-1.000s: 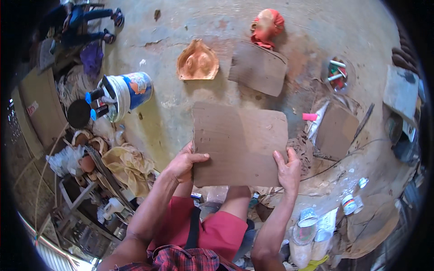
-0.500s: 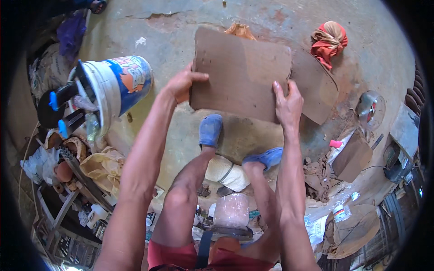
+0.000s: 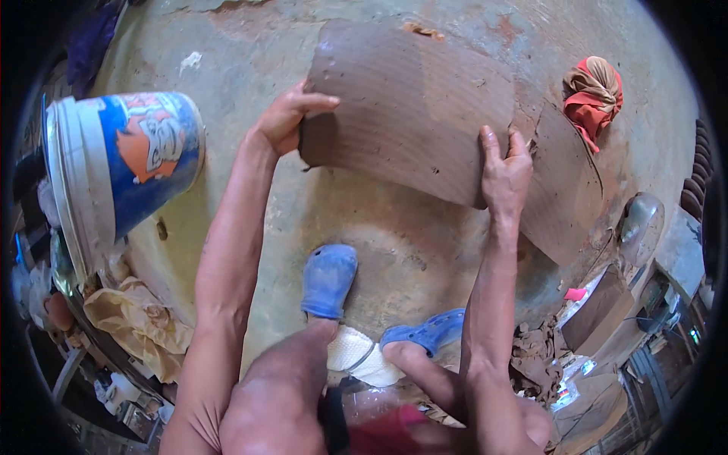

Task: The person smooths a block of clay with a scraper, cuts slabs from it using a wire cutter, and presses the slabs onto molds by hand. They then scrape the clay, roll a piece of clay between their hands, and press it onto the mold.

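Note:
My left hand (image 3: 288, 117) grips the left edge of a wide, flat brown clay slab (image 3: 409, 106), its thumb lying over the upper face. At the slab's right edge, my right hand (image 3: 504, 171) pinches it with thumb and fingers. The slab has faint parallel lines and a few small pits in its surface. Beyond my right hand, a second brown clay slab (image 3: 565, 189) lies on the floor, partly hidden behind the held one. A small orange-brown piece (image 3: 423, 30) shows at the held slab's far edge.
A white and blue bucket (image 3: 152, 155) stands at left, near crumpled tan sheeting (image 3: 140, 322). A knotted red and tan cloth bundle (image 3: 595, 98) lies far right. Nearer are clay scraps (image 3: 537, 356), a brown block (image 3: 597, 312) and a pink piece (image 3: 575, 293). My blue clogs (image 3: 331, 280) rest on the floor.
The view has shifted forward over the floor, so my feet sit lower and the bucket further left. Both hands keep hold of the slab, which now covers more of the orange-brown piece.

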Demonstrator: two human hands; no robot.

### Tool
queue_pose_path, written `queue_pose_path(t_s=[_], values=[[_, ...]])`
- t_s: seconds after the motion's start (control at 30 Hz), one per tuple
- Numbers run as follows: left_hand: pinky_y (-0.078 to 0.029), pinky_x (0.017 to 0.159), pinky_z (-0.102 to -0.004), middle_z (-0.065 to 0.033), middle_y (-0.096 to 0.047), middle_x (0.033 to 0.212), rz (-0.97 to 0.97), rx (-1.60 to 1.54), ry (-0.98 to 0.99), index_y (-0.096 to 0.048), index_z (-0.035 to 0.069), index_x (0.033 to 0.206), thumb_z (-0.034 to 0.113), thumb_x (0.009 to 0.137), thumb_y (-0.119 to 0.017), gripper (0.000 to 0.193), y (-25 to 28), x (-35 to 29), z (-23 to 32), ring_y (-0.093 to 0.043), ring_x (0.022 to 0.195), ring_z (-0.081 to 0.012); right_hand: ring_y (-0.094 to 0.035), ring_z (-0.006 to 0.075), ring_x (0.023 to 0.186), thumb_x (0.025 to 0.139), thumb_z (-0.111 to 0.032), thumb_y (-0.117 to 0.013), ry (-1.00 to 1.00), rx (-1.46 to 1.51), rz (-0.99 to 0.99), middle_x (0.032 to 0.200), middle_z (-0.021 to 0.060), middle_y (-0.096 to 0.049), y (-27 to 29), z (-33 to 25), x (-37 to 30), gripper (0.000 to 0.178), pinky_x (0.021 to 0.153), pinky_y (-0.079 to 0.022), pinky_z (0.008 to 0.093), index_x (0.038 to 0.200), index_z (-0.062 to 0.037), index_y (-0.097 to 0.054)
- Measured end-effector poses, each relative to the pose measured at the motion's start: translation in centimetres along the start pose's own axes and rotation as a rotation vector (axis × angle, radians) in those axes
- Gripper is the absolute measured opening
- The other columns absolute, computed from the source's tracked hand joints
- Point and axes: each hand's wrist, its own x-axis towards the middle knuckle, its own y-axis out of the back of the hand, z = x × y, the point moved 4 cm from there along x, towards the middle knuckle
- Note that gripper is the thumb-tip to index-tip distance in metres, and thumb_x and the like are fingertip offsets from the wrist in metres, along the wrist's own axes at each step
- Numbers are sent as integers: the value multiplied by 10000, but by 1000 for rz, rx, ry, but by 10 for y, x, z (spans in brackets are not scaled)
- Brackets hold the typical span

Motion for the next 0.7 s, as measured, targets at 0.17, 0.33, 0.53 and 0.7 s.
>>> queue_pose_path(t_s=[0.17, 0.33, 0.53, 0.7], values=[[-598, 973, -429, -136, -665, 1284, 88, 108, -20, -473, 22, 1456, 52, 936, -722, 577, -18, 7, 15, -699, 1115, -238, -581, 189, 699, 943, -373, -773, 58, -127, -11, 768, 197, -674, 13, -19, 14, 473, 677, -499, 403, 1046, 79, -681], [-600, 1000, -446, -162, -628, 1338, 9, 162, -40, -386, 10, 1521, 49, 955, -723, 659, -21, 10, 33, -702, 1130, -252, -702, 263, 772, 926, -387, -781, 165, -168, -30, 871, 248, -736, 9, -61, 23, 500, 732, -531, 416, 1100, 75, -703], [-603, 996, -458, -151, -656, 1331, -20, 199, -72, -428, 36, 1510, 23, 978, -673, 586, -32, 10, 36, -708, 1129, -250, -753, 344, 915, 926, -364, -784, 208, -163, 52, 1024, 272, -757, 19, -56, 17, 487, 830, -556, 424, 1158, 59, -716], [-608, 980, -466, -171, -640, 1335, -60, 92, -56, -386, 44, 1531, 29, 982, -672, 619, -10, 17, 10, -706, 1130, -260, -753, 354, 938, 938, -374, -769, 114, -176, 53, 1024, 275, -757, 4, -29, 8, 469, 832, -553, 436, 1138, 46, -715]])
